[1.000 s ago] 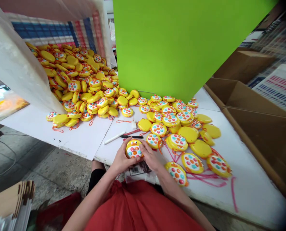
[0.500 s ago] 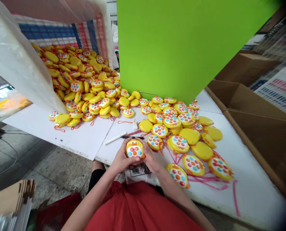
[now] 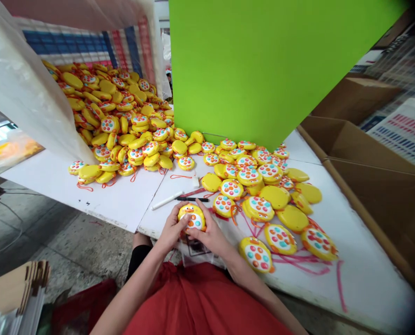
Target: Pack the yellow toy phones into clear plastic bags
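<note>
1. A yellow toy (image 3: 192, 217) is sitting between both hands at the near edge of the desk (image 3: 123, 200), just above a red lap.
2. It is showing a duck face at its top and a white panel with orange, blue and pink buttons below.
3. The left hand (image 3: 170, 231) is cupping its left side, fingers clenched on the rim and thumb lying over the edge.
4. The right hand (image 3: 210, 236) is gripping its right side, fingers curled around the rim and thumb pressing near the panel.
5. Both forearms are angling up from the lap and meeting at the toy.
6. A black pen (image 3: 192, 199) and a white pen (image 3: 166, 200) are lying just beyond the hands.
7. More toys (image 3: 259, 207) are lying spread to the right, with pink cords trailing, and a big heap (image 3: 117, 121) is spilling from a sack at the left.
</note>
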Demonstrator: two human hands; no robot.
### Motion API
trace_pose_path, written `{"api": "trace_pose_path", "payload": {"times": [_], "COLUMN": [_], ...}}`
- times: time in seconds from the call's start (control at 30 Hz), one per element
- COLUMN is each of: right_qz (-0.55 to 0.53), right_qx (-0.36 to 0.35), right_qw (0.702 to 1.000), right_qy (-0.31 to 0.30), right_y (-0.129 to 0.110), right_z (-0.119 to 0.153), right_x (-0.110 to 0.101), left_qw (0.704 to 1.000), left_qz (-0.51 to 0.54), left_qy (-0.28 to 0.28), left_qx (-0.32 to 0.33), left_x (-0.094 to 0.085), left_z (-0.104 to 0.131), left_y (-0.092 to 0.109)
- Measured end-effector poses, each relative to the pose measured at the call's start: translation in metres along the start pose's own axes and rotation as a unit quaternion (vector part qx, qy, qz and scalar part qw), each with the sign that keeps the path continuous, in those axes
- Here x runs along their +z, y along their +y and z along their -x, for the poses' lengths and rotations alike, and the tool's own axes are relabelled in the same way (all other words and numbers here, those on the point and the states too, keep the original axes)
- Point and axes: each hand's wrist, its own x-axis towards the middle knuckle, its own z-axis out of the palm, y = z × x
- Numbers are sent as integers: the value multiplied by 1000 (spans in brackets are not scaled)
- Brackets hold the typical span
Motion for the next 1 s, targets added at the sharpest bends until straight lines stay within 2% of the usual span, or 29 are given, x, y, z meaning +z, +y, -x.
{"api": "trace_pose_path", "payload": {"times": [0.1, 0.27, 0.37, 0.6, 0.7, 0.8, 0.87, 1.0], "right_qz": [3, 7, -21, -79, -67, -24, -11, -12], "right_qx": [-3, -22, -7, 19, 21, -23, -41, -20], "right_qw": [1000, 1000, 1000, 997, 997, 995, 995, 997], "right_qy": [12, 21, 15, -3, 41, 94, 90, 70], "right_y": [-2, 0, 2, 4, 8, 12, 13, 19], "right_z": [0, -1, -1, -3, -6, -8, -7, -6], "right_x": [2, 5, 4, -2, 0, 1, -1, -5], "left_qw": [1000, 998, 998, 997, 994, 993, 992, 988], "left_qz": [-12, -39, -51, -74, -100, -102, -119, -152], "left_qy": [-6, 47, 38, -22, -28, -44, -39, -8], "left_qx": [1, -5, -6, 26, 38, 34, 36, 38], "left_x": [1, 3, 1, 0, 1, 3, 5, 8], "left_z": [2, -1, -3, 3, 4, 5, 6, 7], "left_y": [3, -1, -1, 8, 7, 4, 3, 3]}}
